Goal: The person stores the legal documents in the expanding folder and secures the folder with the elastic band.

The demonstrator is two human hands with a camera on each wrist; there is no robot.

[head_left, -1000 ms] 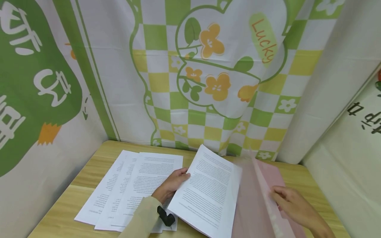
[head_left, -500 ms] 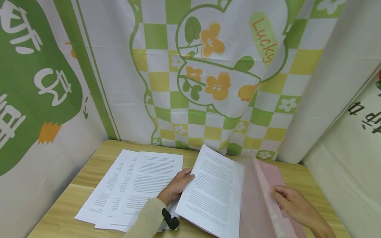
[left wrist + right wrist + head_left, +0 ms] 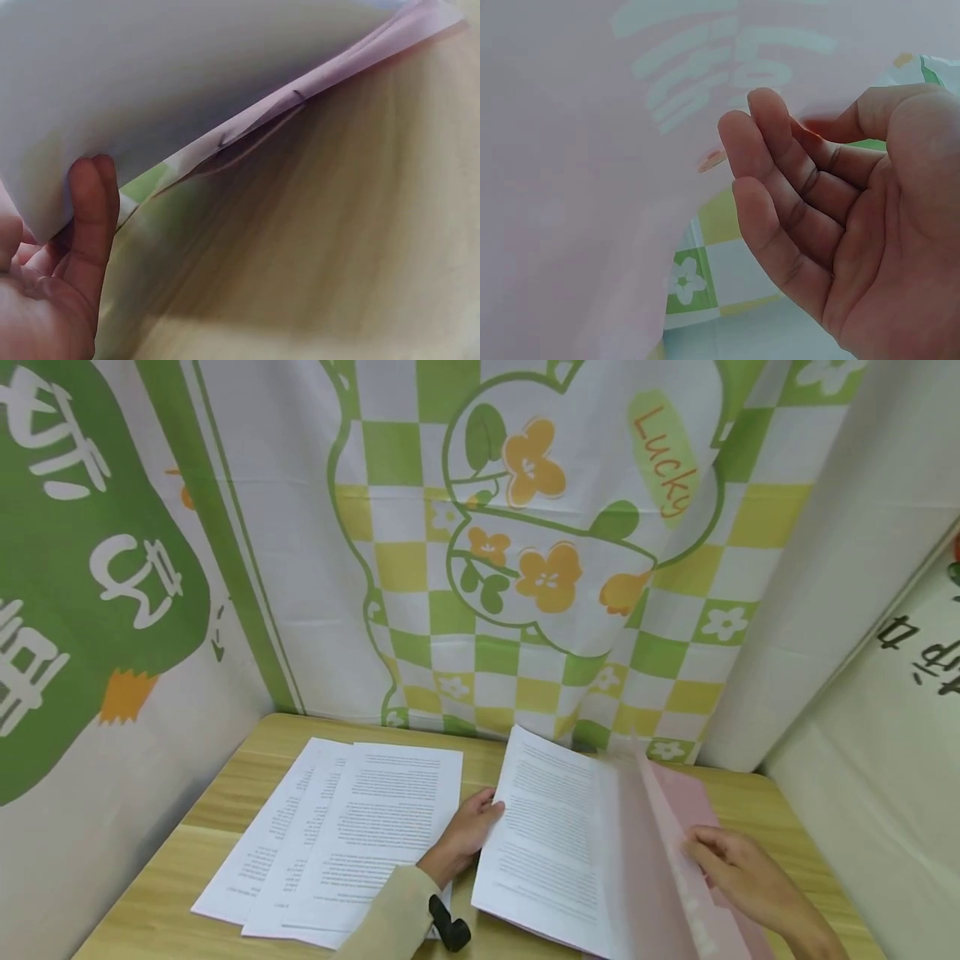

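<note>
Overlapping loose printed sheets [image 3: 356, 839] on the surface [image 3: 236, 793] at lower left of the frame, raised printed pages [image 3: 540, 839] at lower centre, their right edge inside the plastic folder [image 3: 650, 877] at lower right, curtain [image 3: 525, 552] behind

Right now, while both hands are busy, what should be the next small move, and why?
Probably the left hand should slide the sheets a little further right, into the folder. Their right edge shows hazily through its translucent pink side, but most of their printed face lies outside, and the right hand is pinching the folder, holding it open.
</note>
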